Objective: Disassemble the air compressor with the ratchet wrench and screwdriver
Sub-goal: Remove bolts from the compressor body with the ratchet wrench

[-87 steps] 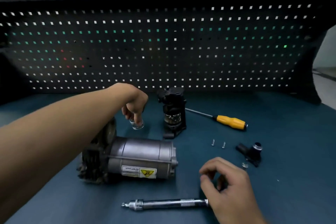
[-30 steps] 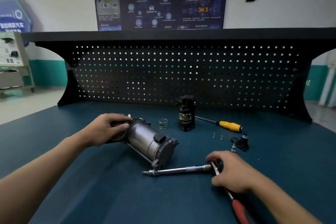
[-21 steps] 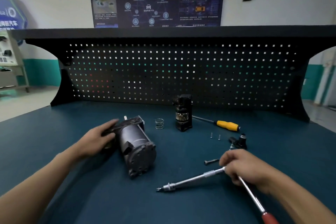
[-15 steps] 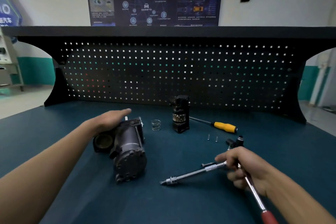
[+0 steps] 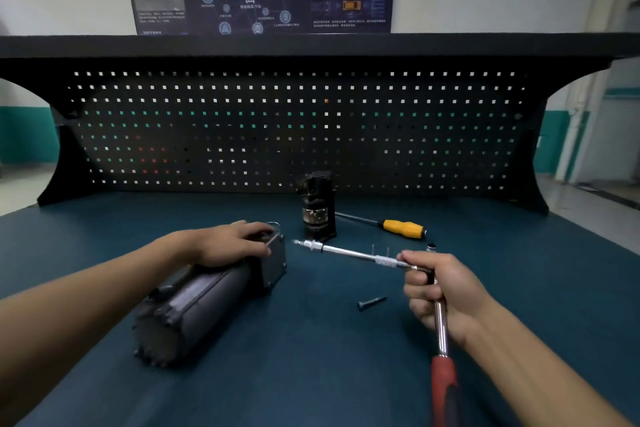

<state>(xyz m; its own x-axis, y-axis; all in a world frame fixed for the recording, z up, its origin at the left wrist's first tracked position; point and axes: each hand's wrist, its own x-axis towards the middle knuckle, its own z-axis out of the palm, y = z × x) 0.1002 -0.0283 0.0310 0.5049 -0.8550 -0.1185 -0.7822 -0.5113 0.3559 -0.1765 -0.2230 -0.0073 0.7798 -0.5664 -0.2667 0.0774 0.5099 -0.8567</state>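
Observation:
The air compressor (image 5: 204,302), a dark grey cylinder with a square end block, lies on its side at the left of the bench, its round end toward me. My left hand (image 5: 235,243) rests on top of its far end, fingers over the block. My right hand (image 5: 440,291) grips the ratchet wrench (image 5: 441,333) near its head; the red handle points toward me. A long silver extension bar (image 5: 346,252) sticks out leftward from the head, lifted off the bench, its tip just right of the compressor's block.
A black removed part (image 5: 318,206) stands upright behind the bar. The yellow-handled screwdriver (image 5: 401,228) lies to its right. A loose dark bolt (image 5: 372,303) lies on the blue mat (image 5: 311,374), two small screws (image 5: 380,248) beyond the bar. A black pegboard (image 5: 294,128) closes the back.
The compressor has been turned so its round end faces me, and my left hand now lies on its far end. My right hand has lifted the wrench, bar tip toward the block.

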